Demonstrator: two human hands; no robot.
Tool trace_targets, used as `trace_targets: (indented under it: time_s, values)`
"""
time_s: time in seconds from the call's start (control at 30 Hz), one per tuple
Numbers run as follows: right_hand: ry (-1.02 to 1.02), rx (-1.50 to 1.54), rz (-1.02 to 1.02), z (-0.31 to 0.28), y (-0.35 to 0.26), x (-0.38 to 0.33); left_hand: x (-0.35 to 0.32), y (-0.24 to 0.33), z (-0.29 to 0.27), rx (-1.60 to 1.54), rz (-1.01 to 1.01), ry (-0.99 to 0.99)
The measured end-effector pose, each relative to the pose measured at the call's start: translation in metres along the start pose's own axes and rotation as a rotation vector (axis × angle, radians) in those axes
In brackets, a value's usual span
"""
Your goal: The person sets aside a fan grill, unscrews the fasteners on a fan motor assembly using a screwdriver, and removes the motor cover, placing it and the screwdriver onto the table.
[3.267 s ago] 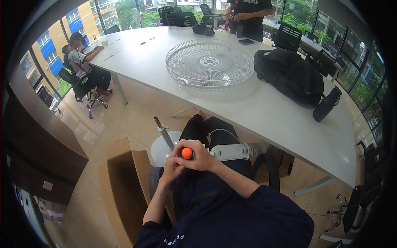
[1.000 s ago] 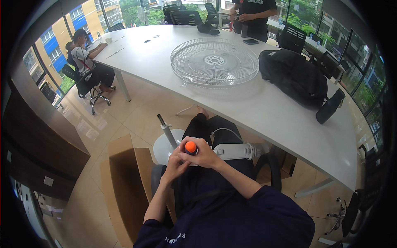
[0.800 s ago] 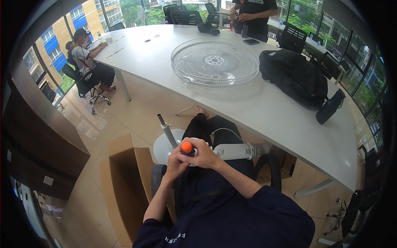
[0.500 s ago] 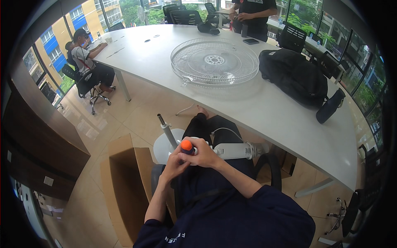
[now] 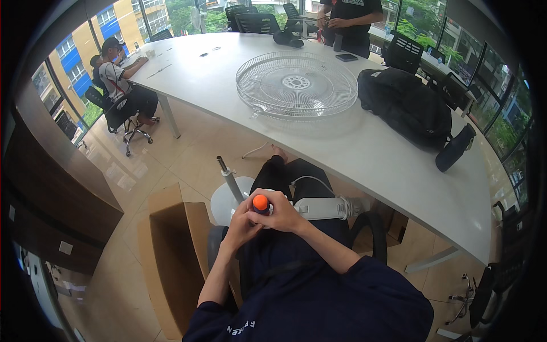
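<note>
A screwdriver (image 5: 261,203) with an orange-topped dark handle stands nearly end-on above my lap. My right hand (image 5: 280,211) is closed round its handle from the right. My left hand (image 5: 241,226) presses against it from the left, fingers bent and partly hidden. The screwdriver's tip is out of sight beneath my hands. Across my thighs lies a white fan body (image 5: 319,208), its motor end (image 5: 356,207) to the right with a cable. A fan pole (image 5: 231,181) rises from a round white base (image 5: 219,205) just beyond my left hand.
An open cardboard box (image 5: 149,256) stands at my left. On the white table (image 5: 205,85) ahead lie a fan grille (image 5: 296,83), a black backpack (image 5: 404,105), a dark bottle (image 5: 456,147) and a phone (image 5: 346,57). One person sits far left; another stands across the table.
The orange-topped handle has shifted slightly to the right and tilts a little differently. My hands stay round it, and the fan body keeps its place.
</note>
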State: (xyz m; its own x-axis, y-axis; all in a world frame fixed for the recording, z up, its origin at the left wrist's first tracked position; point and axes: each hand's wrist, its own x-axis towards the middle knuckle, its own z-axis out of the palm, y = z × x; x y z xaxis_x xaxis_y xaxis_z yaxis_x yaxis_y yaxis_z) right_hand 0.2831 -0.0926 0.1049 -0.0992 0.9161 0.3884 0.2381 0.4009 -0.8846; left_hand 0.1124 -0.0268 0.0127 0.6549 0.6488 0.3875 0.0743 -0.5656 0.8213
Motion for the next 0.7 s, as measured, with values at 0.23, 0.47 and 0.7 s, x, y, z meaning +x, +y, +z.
trace_targets:
  time_s: [0.23, 0.47, 0.7]
  values:
    - [-0.004, 0.027, -0.012, 0.0, -0.003, 0.001, 0.002, 0.011, -0.007, 0.06, 0.035, -0.049]
    - [0.024, 0.012, -0.062, 0.004, 0.0, 0.0, -0.003, 0.001, 0.0, 0.067, 0.039, 0.013]
    - [-0.007, 0.001, -0.061, 0.001, 0.0, 0.0, -0.002, 0.006, -0.004, 0.049, 0.063, -0.002]
